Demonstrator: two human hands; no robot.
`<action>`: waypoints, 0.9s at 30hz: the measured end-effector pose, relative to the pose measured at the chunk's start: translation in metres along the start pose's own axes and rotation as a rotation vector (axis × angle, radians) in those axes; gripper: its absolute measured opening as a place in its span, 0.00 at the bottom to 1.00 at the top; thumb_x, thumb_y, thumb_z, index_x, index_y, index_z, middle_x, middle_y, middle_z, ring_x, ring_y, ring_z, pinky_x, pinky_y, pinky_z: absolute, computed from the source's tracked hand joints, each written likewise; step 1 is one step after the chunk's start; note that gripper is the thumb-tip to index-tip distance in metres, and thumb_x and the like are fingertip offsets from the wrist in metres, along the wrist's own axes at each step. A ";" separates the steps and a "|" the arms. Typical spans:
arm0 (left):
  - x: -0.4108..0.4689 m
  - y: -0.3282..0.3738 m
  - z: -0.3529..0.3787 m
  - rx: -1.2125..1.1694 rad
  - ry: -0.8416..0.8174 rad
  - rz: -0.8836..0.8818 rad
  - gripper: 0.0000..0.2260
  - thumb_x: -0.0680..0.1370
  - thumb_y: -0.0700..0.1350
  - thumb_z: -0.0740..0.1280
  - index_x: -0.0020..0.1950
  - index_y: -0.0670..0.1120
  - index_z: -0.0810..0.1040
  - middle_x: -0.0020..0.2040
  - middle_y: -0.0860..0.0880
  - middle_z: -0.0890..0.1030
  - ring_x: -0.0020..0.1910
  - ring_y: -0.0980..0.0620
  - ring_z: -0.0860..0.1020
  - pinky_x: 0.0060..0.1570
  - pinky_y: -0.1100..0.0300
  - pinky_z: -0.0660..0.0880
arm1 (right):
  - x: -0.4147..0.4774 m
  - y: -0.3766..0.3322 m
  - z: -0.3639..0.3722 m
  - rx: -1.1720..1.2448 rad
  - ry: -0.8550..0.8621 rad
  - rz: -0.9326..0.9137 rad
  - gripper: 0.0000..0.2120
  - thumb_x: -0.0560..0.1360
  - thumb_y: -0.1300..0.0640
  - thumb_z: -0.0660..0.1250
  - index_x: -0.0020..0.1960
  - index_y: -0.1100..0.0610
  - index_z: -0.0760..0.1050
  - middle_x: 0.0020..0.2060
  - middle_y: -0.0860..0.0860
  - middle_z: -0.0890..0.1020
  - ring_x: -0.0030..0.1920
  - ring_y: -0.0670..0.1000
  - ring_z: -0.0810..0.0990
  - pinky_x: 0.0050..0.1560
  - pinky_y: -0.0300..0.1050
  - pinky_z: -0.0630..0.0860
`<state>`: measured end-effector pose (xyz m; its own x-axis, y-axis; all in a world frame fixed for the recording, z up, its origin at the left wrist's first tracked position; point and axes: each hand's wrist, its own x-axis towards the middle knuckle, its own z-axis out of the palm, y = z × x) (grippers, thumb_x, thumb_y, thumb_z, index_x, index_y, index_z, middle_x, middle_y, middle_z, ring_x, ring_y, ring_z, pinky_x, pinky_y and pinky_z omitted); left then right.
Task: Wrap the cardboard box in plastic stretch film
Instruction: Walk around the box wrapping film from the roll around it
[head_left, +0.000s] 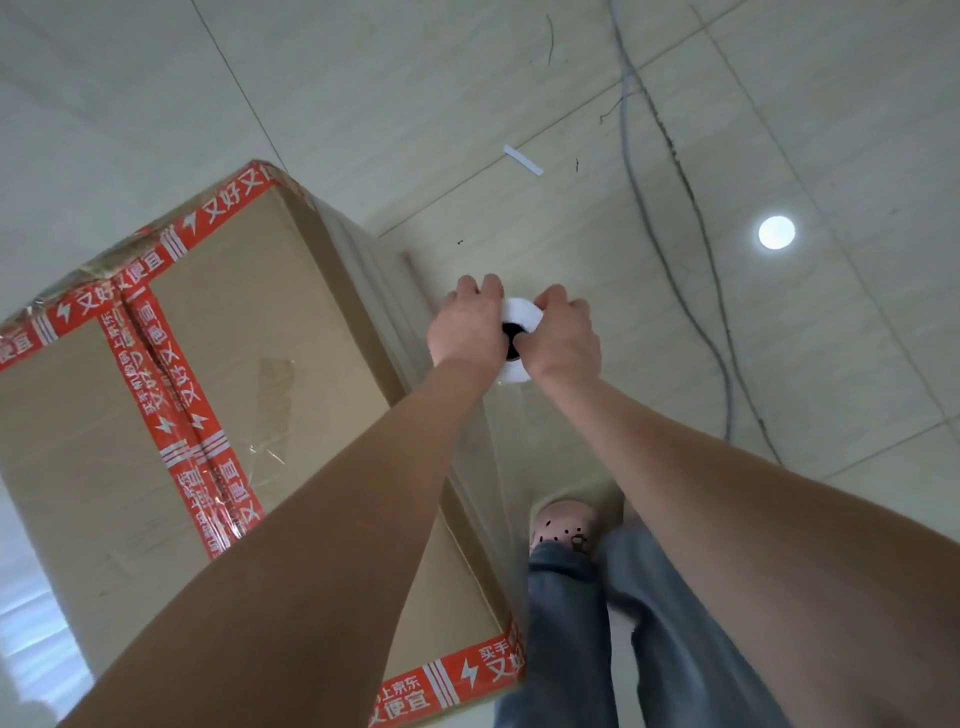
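A large cardboard box (249, 364) with red printed tape stands on the floor at the left. Clear stretch film (488, 467) runs along its right side, from the near corner up to a white roll of film (521, 314) held upright beside the box. My left hand (467, 327) grips the roll from the left. My right hand (563, 338) grips it from the right, with the thumb at the dark core hole. Most of the roll is hidden by both hands.
Pale tiled floor (779, 338) stretches to the right, crossed by thin cables (670, 244). A white strip (523, 159) lies on the floor beyond the box. My leg in jeans and a pink shoe (563, 522) stand close to the box's right side.
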<state>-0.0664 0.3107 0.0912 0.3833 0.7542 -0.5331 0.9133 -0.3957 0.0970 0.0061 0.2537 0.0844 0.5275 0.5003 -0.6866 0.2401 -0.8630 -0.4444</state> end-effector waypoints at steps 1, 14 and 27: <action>0.003 0.002 -0.001 0.072 0.003 0.068 0.16 0.76 0.40 0.64 0.62 0.44 0.67 0.59 0.44 0.70 0.54 0.45 0.73 0.36 0.56 0.66 | 0.003 -0.001 -0.001 -0.038 0.000 -0.022 0.16 0.74 0.59 0.64 0.61 0.53 0.68 0.57 0.54 0.71 0.45 0.58 0.76 0.42 0.45 0.68; 0.039 -0.016 -0.028 -0.109 -0.012 -0.154 0.13 0.76 0.47 0.63 0.58 0.43 0.70 0.54 0.45 0.75 0.51 0.41 0.78 0.38 0.55 0.66 | 0.053 -0.064 -0.020 -0.549 -0.136 -0.584 0.17 0.71 0.61 0.66 0.59 0.50 0.75 0.56 0.52 0.72 0.50 0.58 0.78 0.42 0.46 0.71; 0.063 -0.022 -0.043 0.056 -0.001 0.026 0.16 0.76 0.41 0.65 0.63 0.46 0.69 0.60 0.47 0.70 0.55 0.46 0.74 0.35 0.56 0.66 | 0.063 -0.075 -0.001 -0.319 -0.094 -0.202 0.21 0.70 0.58 0.70 0.61 0.55 0.68 0.58 0.54 0.70 0.54 0.59 0.77 0.45 0.49 0.73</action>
<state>-0.0563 0.3891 0.0914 0.4070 0.7424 -0.5322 0.8937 -0.4442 0.0638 0.0222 0.3499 0.0755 0.3698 0.6540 -0.6599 0.5806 -0.7172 -0.3854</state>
